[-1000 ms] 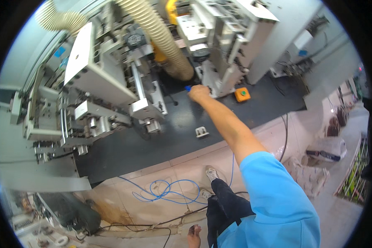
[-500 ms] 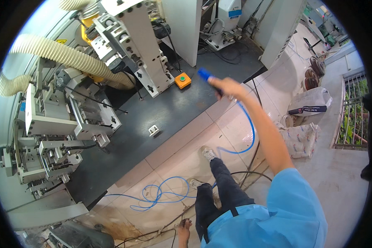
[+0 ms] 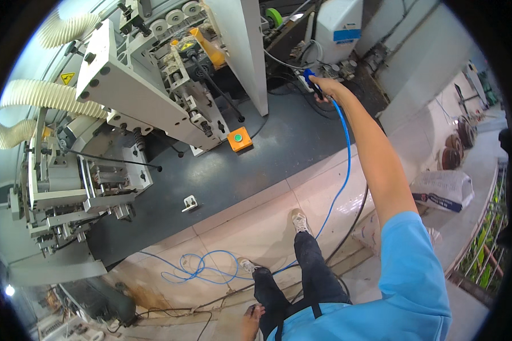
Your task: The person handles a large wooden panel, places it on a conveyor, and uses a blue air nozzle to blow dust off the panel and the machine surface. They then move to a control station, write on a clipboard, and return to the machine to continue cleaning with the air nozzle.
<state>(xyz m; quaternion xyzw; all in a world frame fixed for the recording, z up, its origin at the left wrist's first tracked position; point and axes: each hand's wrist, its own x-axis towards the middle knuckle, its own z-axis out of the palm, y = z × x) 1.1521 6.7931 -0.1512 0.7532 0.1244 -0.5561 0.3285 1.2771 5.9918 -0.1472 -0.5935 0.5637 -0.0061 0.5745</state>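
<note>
My right hand [image 3: 328, 90] is wrapped round a blue air blow gun [image 3: 309, 75], with the arm stretched out over the far right of the dark machine bed [image 3: 267, 156]. From the gun's grip a blue air hose [image 3: 345, 165] hangs down past the bed's edge to the floor, where it lies in loose loops. Just beyond the gun stands a white machine unit [image 3: 338, 28] with a blue label and fittings at its base. My left hand [image 3: 255, 315] hangs low beside my leg, its fingers curled in; something small and dark shows there, too small to name.
An orange box with a green button [image 3: 240, 138] and a small white bracket [image 3: 190, 203] sit on the bed. Machine units [image 3: 91, 182] and ribbed ducts [image 3: 51, 95] fill the left. Dark cables run across the tiled floor [image 3: 267, 210]. A white sack [image 3: 442, 189] lies at right.
My right hand has carried the blow gun farther over the bed, toward the white unit at the back. The view has shifted, and the hose now hangs straighter.
</note>
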